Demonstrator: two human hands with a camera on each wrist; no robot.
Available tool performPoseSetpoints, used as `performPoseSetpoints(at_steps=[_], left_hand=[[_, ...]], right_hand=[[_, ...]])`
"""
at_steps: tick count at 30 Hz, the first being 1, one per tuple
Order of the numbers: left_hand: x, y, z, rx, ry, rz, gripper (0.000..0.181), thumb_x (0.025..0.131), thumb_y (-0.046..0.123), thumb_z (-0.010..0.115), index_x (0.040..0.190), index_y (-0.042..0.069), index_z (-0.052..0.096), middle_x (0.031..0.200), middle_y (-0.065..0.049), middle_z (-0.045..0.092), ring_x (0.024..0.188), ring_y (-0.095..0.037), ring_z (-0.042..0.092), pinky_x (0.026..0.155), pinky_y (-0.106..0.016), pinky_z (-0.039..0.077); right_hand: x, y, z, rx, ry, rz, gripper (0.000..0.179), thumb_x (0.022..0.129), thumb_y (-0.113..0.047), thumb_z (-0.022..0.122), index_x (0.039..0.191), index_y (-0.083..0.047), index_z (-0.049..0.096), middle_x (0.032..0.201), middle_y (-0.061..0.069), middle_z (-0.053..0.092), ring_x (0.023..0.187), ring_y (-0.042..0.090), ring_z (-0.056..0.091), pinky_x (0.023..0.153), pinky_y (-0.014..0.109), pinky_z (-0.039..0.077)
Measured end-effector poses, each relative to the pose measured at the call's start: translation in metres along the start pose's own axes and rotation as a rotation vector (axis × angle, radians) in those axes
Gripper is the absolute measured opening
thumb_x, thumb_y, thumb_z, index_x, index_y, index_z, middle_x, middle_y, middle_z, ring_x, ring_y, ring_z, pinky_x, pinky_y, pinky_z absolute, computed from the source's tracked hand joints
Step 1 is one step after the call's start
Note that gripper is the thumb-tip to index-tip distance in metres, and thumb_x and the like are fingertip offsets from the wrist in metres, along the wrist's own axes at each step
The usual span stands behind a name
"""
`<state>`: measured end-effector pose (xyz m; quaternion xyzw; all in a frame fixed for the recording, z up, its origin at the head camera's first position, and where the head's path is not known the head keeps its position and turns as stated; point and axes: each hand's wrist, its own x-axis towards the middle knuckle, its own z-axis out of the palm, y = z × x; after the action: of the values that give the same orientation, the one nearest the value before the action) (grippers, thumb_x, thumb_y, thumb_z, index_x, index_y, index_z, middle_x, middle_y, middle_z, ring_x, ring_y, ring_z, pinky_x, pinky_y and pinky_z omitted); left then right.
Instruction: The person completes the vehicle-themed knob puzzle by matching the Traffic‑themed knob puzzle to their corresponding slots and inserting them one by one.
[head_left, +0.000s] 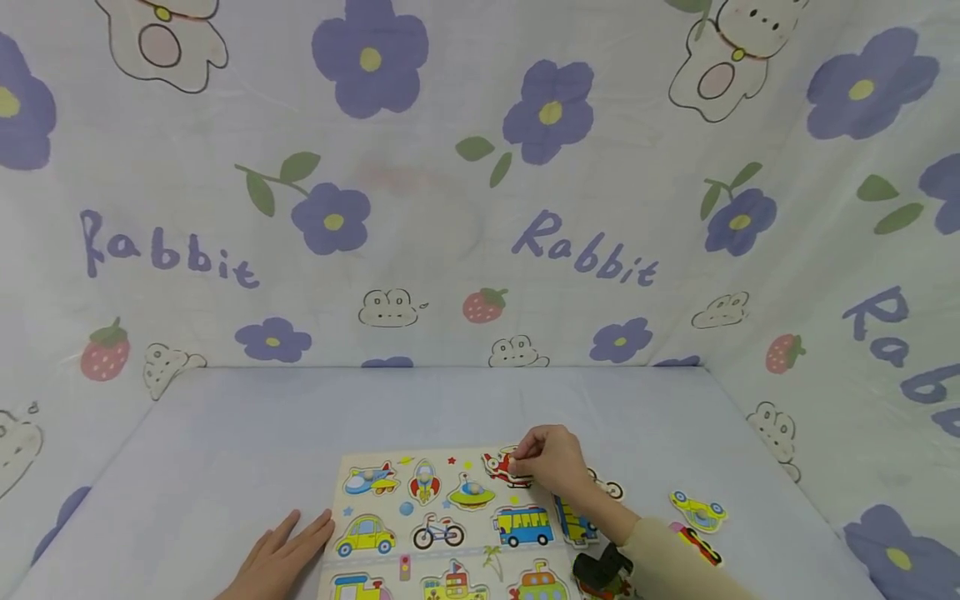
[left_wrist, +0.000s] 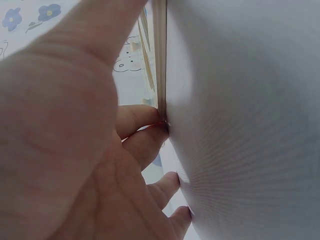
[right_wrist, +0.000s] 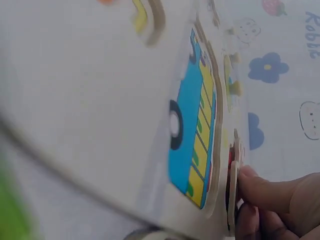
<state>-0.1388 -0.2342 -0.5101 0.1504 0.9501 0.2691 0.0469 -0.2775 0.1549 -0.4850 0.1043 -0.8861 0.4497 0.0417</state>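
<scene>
A pale lavender tabletop (head_left: pixel 262 442) spreads beneath a light, flat, rectangular wooden puzzle board (head_left: pixel 390 504) printed with bright vehicles. The left hand (head_left: pixel 277 550), its fingers extended, touches the board's left edge. The right hand (head_left: pixel 557 462) pinches a thin, red, helicopter-shaped wooden piece (head_left: pixel 498 467) at the board's far right corner; whether the piece lies fully in its recess cannot be told.

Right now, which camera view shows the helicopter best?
The head view: the red helicopter shows its printed face there, though the right hand covers part of it. The right wrist view shows it nearly edge-on; in the left wrist view I can't make it out.
</scene>
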Motion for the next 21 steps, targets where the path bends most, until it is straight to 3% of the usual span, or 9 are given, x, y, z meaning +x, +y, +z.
performPoseSetpoints(at_steps=[5, 21], left_hand=[[0.0007, -0.0006, 0.0031, 0.012, -0.001, -0.002, 0.111, 0.065, 0.078, 0.071, 0.146, 0.006, 0.047, 0.151, -0.01, 0.042, 0.139, -0.05, 0.023, 0.103, -0.076, 0.018], [-0.0004, 0.0016, -0.0009, 0.001, -0.008, -0.014, 0.112, 0.064, 0.078, 0.071, 0.147, 0.007, 0.045, 0.152, -0.008, 0.041, 0.14, -0.049, 0.021, 0.106, -0.074, 0.015]], right_hand=[[0.0031, -0.0031, 0.0033, -0.036, 0.018, 0.002, 0.02, 0.073, -0.004, 0.087, 0.073, -0.01, 0.067, 0.065, -0.003, 0.062, 0.06, 0.013, 0.059, 0.051, 0.027, 0.049], [-0.0012, -0.0101, -0.0006, -0.106, -0.074, 0.005, 0.026, 0.071, -0.004, 0.088, 0.068, -0.009, 0.063, 0.061, -0.003, 0.06, 0.056, 0.014, 0.055, 0.048, 0.028, 0.046]])
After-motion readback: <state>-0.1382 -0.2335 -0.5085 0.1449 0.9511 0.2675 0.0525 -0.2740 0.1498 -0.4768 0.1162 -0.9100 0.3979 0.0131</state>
